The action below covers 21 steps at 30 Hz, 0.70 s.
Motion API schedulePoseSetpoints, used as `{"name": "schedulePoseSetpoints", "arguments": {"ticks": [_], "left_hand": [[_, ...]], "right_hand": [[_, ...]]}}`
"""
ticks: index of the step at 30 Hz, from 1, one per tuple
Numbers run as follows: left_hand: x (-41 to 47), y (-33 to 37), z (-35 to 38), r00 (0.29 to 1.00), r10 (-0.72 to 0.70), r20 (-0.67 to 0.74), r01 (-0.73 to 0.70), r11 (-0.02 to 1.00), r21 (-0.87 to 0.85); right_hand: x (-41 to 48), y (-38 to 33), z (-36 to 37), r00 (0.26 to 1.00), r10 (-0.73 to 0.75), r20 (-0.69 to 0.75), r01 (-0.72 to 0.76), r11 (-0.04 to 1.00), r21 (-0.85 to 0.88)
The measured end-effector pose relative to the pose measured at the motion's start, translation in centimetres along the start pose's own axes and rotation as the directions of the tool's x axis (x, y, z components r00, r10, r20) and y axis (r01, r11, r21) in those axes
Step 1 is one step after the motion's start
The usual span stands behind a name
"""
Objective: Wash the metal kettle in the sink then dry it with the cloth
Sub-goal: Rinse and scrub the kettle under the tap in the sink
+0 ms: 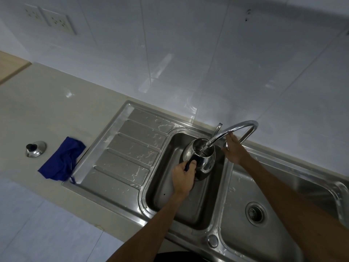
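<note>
The shiny metal kettle (203,157) is held lidless over the left sink basin (166,191), under the spout of the curved tap (234,130). Water runs from the spout into its open top. My left hand (184,177) grips the kettle's dark handle. My right hand (235,151) reaches to the base of the tap behind the kettle, fingers spread against it. The blue cloth (61,160) lies crumpled on the counter, left of the draining board. The kettle's lid (35,149) sits on the counter further left.
A wet steel draining board (124,152) lies left of the basin. A second basin with a drain (255,212) is to the right. Beige counter (47,110) runs to a white tiled wall with sockets (51,20).
</note>
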State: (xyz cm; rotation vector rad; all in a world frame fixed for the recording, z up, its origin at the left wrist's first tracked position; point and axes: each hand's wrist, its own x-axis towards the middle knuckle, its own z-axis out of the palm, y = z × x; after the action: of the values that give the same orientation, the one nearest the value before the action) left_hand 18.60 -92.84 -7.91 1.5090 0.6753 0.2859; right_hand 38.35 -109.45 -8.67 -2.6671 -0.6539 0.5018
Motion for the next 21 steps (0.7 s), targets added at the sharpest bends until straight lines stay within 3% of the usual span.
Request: {"name": "schedulePoseSetpoints", "arguments": {"ticks": [3, 6, 9, 11, 13, 15, 17, 21], "left_hand": [[-0.2, 0.0, 0.0, 1.0, -0.001, 0.012, 0.001, 1.0, -0.007], [-0.3, 0.1, 0.1, 1.0, -0.001, 0.002, 0.001, 1.0, -0.001], [-0.5, 0.2, 0.2, 1.0, -0.007, -0.005, 0.007, 1.0, -0.01], [-0.7, 0.4, 0.3, 1.0, 0.007, -0.01, -0.007, 1.0, -0.009], [-0.8, 0.3, 0.3, 1.0, 0.018, -0.015, -0.018, 1.0, -0.014], [-0.9, 0.0, 0.2, 1.0, 0.012, -0.016, -0.012, 1.0, -0.028], [-0.8, -0.4, 0.2, 1.0, 0.005, -0.013, -0.005, 0.999, -0.04], [-0.8, -0.6, -0.3, 1.0, -0.004, 0.03, 0.006, 0.999, -0.045]], "right_hand": [[-1.2, -1.5, 0.4, 0.985, 0.063, -0.163, -0.037, 0.986, 0.16], [-3.4, -4.4, 1.4, 0.924, 0.205, -0.322, -0.074, 0.923, 0.377], [-4.6, -5.6, 4.1, 0.898, 0.417, -0.138, -0.249, 0.742, 0.623], [-5.0, -5.4, 6.0, 0.854, 0.507, 0.12, -0.396, 0.482, 0.782], [-5.3, -5.4, 7.4, 0.791, 0.465, 0.398, -0.515, 0.156, 0.843], [-5.8, -6.0, 7.8, 0.776, 0.373, 0.509, -0.542, -0.021, 0.84], [-5.9, -6.4, 8.1, 0.78, 0.331, 0.531, -0.519, -0.133, 0.844], [-5.8, -6.9, 7.9, 0.774, 0.349, 0.528, -0.506, -0.159, 0.848]]}}
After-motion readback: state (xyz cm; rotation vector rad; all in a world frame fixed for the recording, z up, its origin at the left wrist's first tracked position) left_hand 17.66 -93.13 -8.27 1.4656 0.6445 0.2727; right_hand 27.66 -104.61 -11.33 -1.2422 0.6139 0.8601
